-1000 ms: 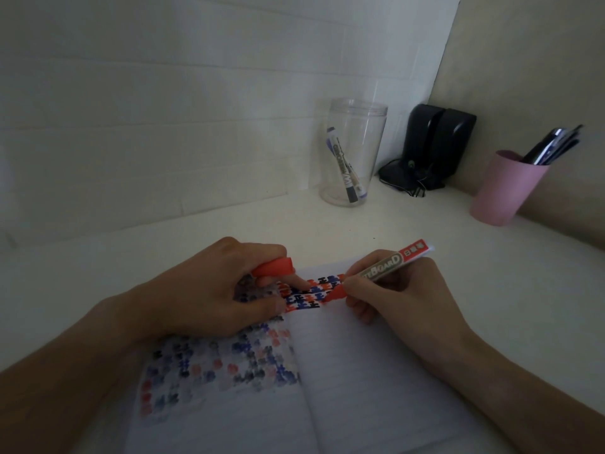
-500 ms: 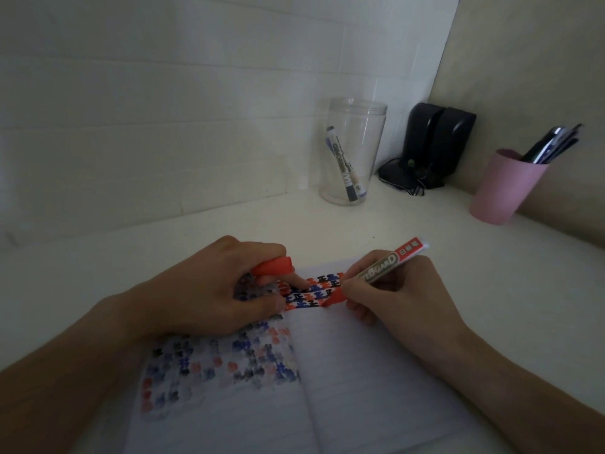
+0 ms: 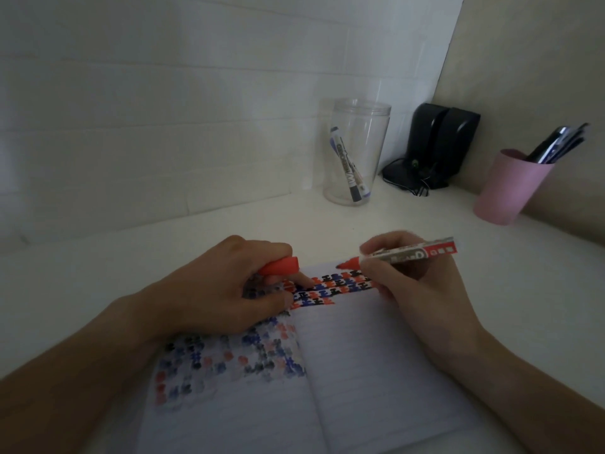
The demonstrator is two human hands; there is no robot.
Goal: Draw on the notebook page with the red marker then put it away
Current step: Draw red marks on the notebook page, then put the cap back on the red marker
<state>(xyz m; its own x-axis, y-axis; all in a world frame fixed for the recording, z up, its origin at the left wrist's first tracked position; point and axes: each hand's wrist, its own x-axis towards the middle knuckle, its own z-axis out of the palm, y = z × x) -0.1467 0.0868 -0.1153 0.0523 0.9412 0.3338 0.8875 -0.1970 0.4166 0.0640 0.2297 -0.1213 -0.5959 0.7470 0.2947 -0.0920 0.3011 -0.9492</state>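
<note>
Over notebook | right hand grips red marker, tip now lifted | left hand clasps cap

Notebook bottom cut off by frame edge; top-left pg under left hand.

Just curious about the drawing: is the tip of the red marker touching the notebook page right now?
Apart. The head view shows the red marker held nearly level in the right hand, its tip raised above the notebook.

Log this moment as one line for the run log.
right hand: holds red marker, tip off notebook | left hand: holds red cap, rests on notebook | next: cap marker
</note>
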